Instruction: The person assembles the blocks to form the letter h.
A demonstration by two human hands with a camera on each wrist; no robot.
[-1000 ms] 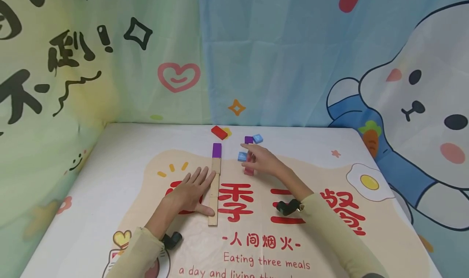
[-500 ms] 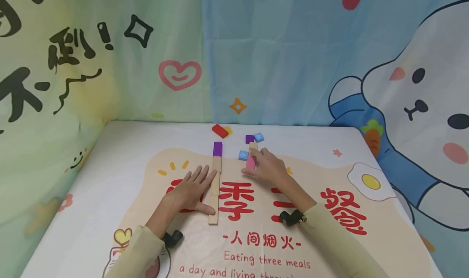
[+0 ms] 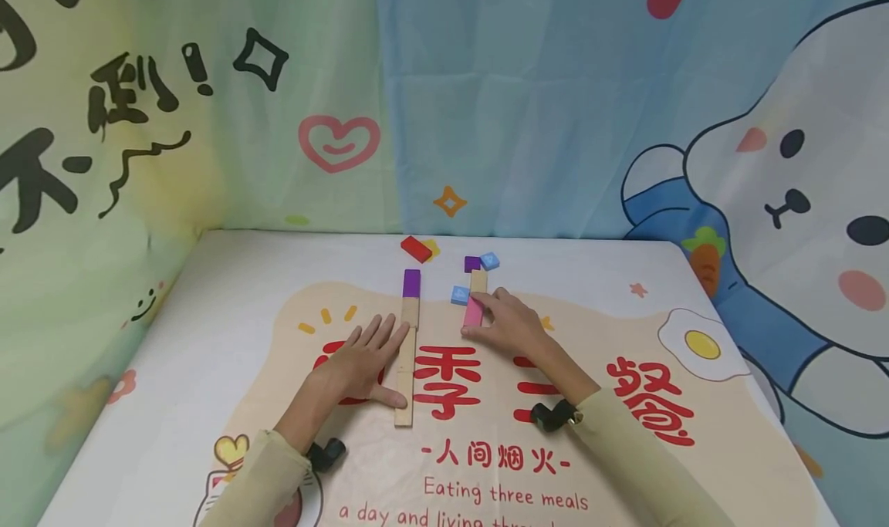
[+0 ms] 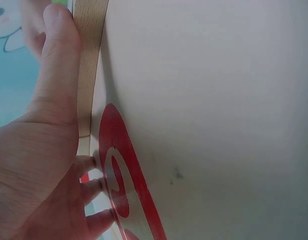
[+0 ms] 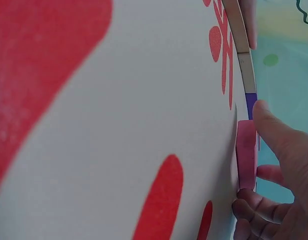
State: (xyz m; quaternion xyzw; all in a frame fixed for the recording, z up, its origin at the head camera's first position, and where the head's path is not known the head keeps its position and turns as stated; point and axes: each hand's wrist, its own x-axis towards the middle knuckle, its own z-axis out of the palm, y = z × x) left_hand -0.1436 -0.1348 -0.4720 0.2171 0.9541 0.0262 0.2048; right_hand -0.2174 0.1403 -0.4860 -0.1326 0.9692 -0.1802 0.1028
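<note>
Right-hand grip (image 3: 505, 322) is nearly closed, pinching the pink block (image 3: 474, 312): thumb at its near end, index finger at the far part, other fingers curled in close per the right wrist view. Pink block lies on the tabletop (image 3: 590, 272), at the near end of the short right-hand row, end to end with a wooden block (image 3: 478, 280); a purple block (image 3: 472, 264) sits at that row's far end, can't tell if touching.

Change: a second ago the right fingers are spread over this row and hide the wooden block; half a second ago the index finger lies over it. Now the digits are drawn in on the pink block and the wooden block shows. Reads as going from reaching over to adjusting the pink block in line, so the short row looks like the piece of work in hand.

Left-hand grip (image 3: 363, 363) unchanged: flat, fingers spread, nothing grasped, thumb and index touching the side of the long wooden strip (image 3: 405, 380), probably steadying it. Purple end block (image 3: 412, 283) tops that strip at its far end; strip hasn't visibly moved.

Nearby: one blue tile (image 3: 460, 295) just left of the short row, another blue piece (image 3: 489, 261) by its far end, red block (image 3: 416, 249) beyond the strip.
</note>
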